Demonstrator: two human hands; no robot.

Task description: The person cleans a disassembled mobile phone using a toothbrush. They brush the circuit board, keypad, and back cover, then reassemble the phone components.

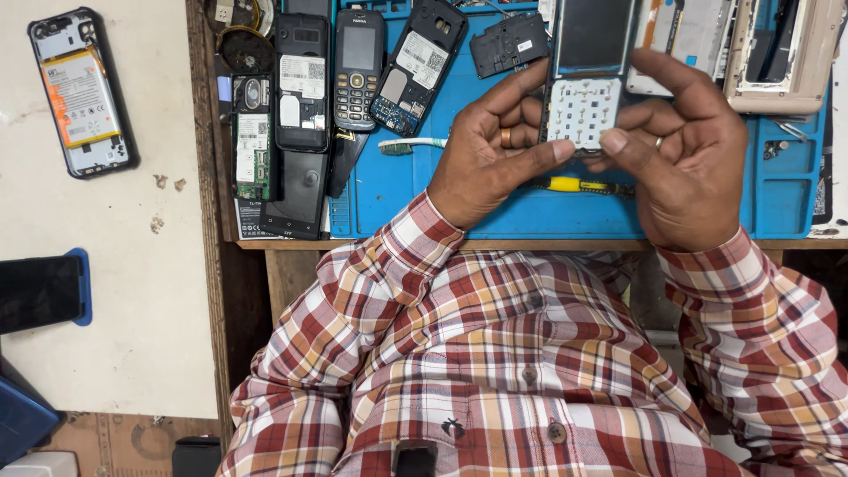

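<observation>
Fingers [539, 152] of both hands pinch a phone [585, 79] above the blue mat [397, 190]: left hand [486, 155] on one edge, right hand [685, 150] on the other. It looks light, thin and easy to break, so holding the edges seems best.

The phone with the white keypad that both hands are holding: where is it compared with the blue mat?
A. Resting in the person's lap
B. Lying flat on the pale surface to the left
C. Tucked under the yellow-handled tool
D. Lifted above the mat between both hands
D: the phone is pinched between the left hand and right hand, raised over the blue mat, while the yellow-handled tool lies on the mat beneath.
</observation>
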